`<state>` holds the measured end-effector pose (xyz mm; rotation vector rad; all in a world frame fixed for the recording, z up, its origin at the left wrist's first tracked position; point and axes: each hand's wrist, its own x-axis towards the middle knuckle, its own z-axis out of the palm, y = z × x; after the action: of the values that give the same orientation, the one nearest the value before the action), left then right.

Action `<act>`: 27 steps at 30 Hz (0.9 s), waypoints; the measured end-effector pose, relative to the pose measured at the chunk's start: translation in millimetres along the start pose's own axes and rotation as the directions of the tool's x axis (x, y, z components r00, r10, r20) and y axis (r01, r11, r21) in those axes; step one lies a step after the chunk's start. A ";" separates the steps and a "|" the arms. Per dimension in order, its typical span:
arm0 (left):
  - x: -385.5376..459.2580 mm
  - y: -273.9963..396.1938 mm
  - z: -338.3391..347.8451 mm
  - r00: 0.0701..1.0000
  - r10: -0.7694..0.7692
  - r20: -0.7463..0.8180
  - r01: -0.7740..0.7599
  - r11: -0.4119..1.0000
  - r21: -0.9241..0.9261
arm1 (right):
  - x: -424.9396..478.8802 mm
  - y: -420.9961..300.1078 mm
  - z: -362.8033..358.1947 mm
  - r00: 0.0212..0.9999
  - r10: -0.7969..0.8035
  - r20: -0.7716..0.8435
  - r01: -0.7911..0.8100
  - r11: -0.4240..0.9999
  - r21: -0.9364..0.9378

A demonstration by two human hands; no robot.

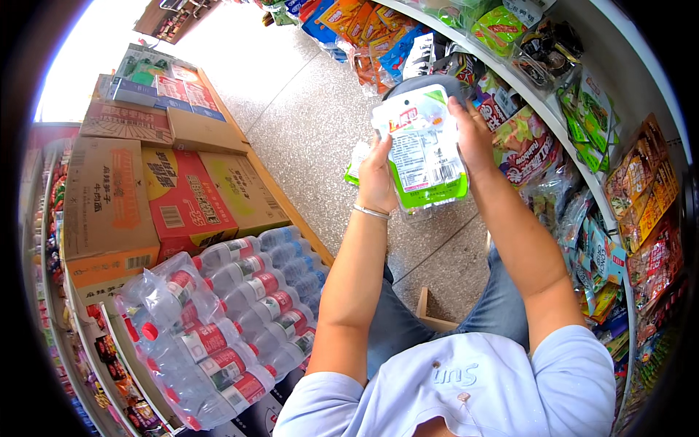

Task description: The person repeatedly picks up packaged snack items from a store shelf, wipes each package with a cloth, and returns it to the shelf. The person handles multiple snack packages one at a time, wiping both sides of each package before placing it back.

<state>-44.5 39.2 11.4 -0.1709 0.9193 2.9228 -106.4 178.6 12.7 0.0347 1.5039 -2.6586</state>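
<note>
A flat white-and-green plastic snack packet (428,150), printed with text and a barcode, is held up in front of me with its back showing. My left hand (378,175) grips its left edge, a silver bangle on the wrist. On the opposite edge, my right hand (471,134) holds the packet near its upper corner. Clear plastic edges stick out beneath it, so more than one pack may be stacked there; I cannot tell how many. Another white-and-green packet (357,162) shows partly behind my left hand. A dark grey rounded thing (431,84) lies partly hidden beyond the held packet.
Shelves (587,180) of bagged snacks curve along the right. Orange and blue snack bags (360,27) are piled farther ahead. To the left are cardboard cartons (109,202) and shrink-wrapped bottles (218,333). Between my knees, a wooden piece (423,306) stands on the speckled floor (289,120).
</note>
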 end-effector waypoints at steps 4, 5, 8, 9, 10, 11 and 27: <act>2.0 11.8 -18.2 0.997 0.073 -0.007 -0.074 0.992 -0.098 | 5.8 -22.6 4.7 0.953 -0.213 -0.214 0.180 0.970 -0.163; 2.6 15.7 -25.1 0.997 0.080 -0.006 -0.080 0.987 -0.142 | 5.7 -30.5 6.2 0.926 -0.299 -0.230 0.254 0.945 -0.208; 4.0 19.9 -21.3 0.994 0.101 -0.040 -0.107 0.975 -0.195 | -11.9 -32.2 11.9 0.954 -0.285 0.095 0.300 0.902 -0.310; 5.1 19.4 -17.7 0.994 0.100 -0.033 -0.104 0.971 -0.217 | -21.1 -28.5 13.2 0.951 -0.219 0.217 0.287 0.885 -0.367; 7.3 14.1 -15.1 0.996 0.063 0.059 -0.047 0.967 -0.251 | -29.8 -11.9 19.1 0.834 -0.332 0.442 0.530 0.708 -0.467; 11.1 3.2 -20.8 0.995 0.022 0.096 0.010 0.947 -0.321 | -36.8 6.5 26.7 0.662 -0.365 0.655 0.737 0.475 -0.481; 24.6 -18.4 -155.0 0.872 0.158 -0.464 0.018 0.936 0.352 | 17.0 -10.8 -9.9 0.966 -0.215 -0.142 0.110 0.842 -0.528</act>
<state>-54.0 -33.9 -128.4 -0.8987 1.5184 2.7564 -124.4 191.6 15.7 0.1418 2.3402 -2.3189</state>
